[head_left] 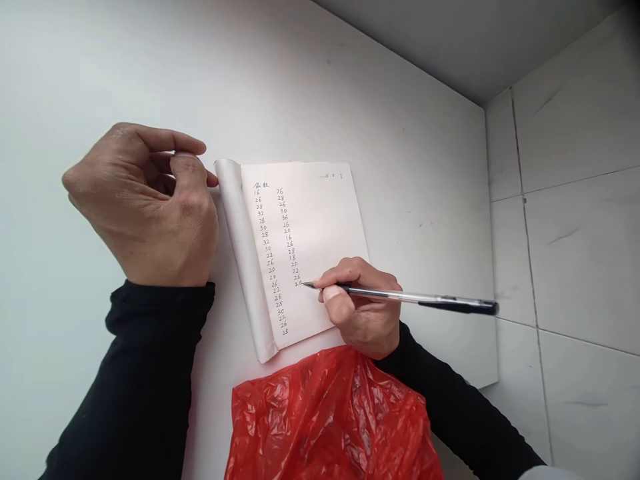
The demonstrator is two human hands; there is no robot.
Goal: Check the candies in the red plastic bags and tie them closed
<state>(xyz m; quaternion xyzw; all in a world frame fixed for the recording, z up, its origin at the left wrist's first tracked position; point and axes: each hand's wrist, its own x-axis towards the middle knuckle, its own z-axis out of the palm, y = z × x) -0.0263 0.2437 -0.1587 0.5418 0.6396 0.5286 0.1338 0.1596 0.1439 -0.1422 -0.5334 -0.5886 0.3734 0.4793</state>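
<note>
Head view: the right hand (375, 327) closes its grip on the pen (435, 300) over the notebook (325, 220) on the desk (425, 167); the left hand (135, 220), half-curled and seemingly empty, barely steadies the rolled edge (250, 267), so springy pages could shift mid-stroke.

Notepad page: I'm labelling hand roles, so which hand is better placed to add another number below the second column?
Probably the right hand: it holds the pen, its tip at the lowest number there. The left hand, by the notepad, holds no pen.
</note>
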